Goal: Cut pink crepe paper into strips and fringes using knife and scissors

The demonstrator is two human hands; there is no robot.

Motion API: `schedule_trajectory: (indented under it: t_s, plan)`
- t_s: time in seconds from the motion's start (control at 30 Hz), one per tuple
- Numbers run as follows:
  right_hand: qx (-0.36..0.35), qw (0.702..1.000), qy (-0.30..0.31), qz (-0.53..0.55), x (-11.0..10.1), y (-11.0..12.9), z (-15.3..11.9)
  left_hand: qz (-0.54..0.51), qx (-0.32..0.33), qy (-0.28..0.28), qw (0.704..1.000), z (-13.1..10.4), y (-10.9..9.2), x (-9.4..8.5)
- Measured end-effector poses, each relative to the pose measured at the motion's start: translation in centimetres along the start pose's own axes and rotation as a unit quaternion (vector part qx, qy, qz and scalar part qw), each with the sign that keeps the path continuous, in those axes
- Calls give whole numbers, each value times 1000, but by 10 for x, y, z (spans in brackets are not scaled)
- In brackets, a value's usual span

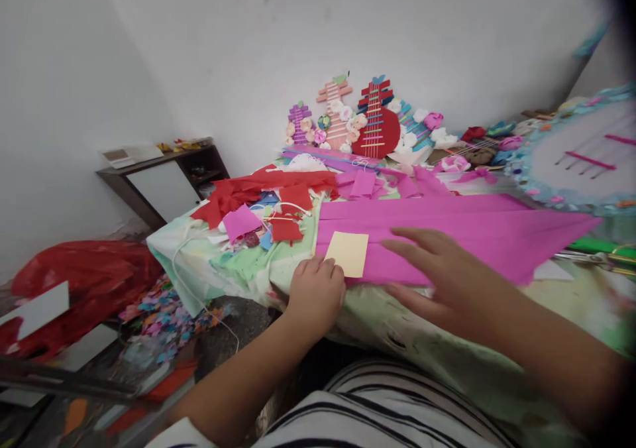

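A large sheet of magenta crepe paper (477,229) lies spread along the near edge of the table. On its left end rests a pale yellow paper square (348,252). My left hand (318,295) is closed at the square's lower left corner, fingers bent over the corner; the thumb is hidden. Over the magenta sheet, to the right of the square, my right hand (437,272) is open with its fingers apart and nothing in them. Whether its fingertips touch the sheet, I cannot tell.
Red crepe paper (233,199) and cut scraps cover the table's left part. Scissors (591,257) lie at the right, below a blue-rimmed round decoration (586,150). Several paper instruments (376,126) lean against the wall. A white cord (175,262) hangs over the cloth's edge.
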State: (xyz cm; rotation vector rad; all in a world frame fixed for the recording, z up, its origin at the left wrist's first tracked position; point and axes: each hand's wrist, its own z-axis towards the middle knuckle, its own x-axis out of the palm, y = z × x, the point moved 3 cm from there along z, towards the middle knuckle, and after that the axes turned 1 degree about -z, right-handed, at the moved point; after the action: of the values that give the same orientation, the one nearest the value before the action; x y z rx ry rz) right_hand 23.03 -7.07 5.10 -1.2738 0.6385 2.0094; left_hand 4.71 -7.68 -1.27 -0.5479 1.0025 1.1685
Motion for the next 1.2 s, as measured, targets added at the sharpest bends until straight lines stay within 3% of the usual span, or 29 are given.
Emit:
schedule_trajectory:
  t_s: [0.1, 0.17, 0.23, 0.33, 0.43, 0.63, 0.73, 0.8, 0.97, 1.2]
  plan:
    - [23, 992, 122, -4, 42, 14, 60, -33, -19, 10, 999, -6, 3, -3]
    - [39, 983, 181, -10, 67, 14, 79, -56, -47, 15, 997, -11, 10, -3]
    - [6, 975, 222, -17, 82, 12, 85, -76, -75, 20, 994, -15, 22, -1]
    - [-49, 971, 234, -16, 90, 5, 85, -113, -80, 38, 990, -20, 40, 3]
    - [-60, 971, 233, 2, 91, -4, 90, -140, -72, 62, 986, -22, 52, 2]
    - [82, 958, 269, 62, 100, -26, 120, -164, -56, 77, 982, -25, 59, 1]
    - [93, 940, 311, 100, 100, -33, 131, -178, -78, 59, 979, -29, 60, 3]
    - [78, 938, 309, 136, 97, -36, 137, -186, -80, 52, 978, -32, 60, 6]
    - [88, 951, 225, 195, 91, -42, 150, -182, -78, 29, 980, -38, 60, 10]
    - [114, 947, 190, 234, 115, -36, 149, -166, -46, -45, 984, -49, 58, 16]
